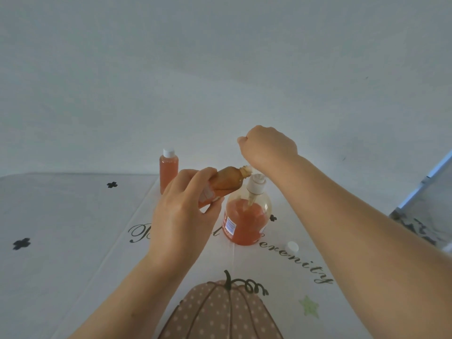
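Note:
My left hand [182,211] grips a small uncapped bottle [226,183] of orange liquid, tilted with its open neck pointing right, close to the pump. A large pump bottle [245,221], partly full of orange liquid, stands on the table behind it, and its white pump head [255,183] sits just under my right wrist. My right hand [267,146] hovers above the pump with fingers curled downward; what they touch is hidden. A loose white cap [292,247] lies on the cloth to the right.
A second small bottle [168,170] with a white cap stands upright at the back left. The tablecloth [73,241] is white with script lettering, black crosses and a pumpkin print [220,311]. A pale wall rises behind, and a marbled floor shows at the far right.

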Demonstrator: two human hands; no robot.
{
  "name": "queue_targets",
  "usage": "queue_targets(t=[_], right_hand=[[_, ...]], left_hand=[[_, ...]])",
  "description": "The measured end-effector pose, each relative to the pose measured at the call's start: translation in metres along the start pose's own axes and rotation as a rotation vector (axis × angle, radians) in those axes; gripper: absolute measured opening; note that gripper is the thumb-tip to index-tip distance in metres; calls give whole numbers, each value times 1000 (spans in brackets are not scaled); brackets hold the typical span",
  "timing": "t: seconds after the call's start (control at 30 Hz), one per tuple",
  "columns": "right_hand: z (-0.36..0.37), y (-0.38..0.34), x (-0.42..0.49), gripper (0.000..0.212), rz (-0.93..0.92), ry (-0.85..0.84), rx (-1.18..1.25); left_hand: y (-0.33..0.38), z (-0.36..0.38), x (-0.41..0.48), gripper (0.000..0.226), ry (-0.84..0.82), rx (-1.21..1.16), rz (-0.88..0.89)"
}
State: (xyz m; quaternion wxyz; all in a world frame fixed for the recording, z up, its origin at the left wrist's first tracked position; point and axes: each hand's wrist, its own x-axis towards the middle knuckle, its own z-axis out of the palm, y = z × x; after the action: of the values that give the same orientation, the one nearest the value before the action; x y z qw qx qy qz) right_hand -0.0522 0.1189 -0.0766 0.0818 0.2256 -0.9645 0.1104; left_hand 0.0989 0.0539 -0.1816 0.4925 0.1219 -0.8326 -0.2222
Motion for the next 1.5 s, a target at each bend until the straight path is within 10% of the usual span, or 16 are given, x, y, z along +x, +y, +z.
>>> queue_targets(t=[1.5], right_hand=[[7,2,2,27,45,-45,49]], left_hand=[[-3,1,-1,45,-30,38,15]])
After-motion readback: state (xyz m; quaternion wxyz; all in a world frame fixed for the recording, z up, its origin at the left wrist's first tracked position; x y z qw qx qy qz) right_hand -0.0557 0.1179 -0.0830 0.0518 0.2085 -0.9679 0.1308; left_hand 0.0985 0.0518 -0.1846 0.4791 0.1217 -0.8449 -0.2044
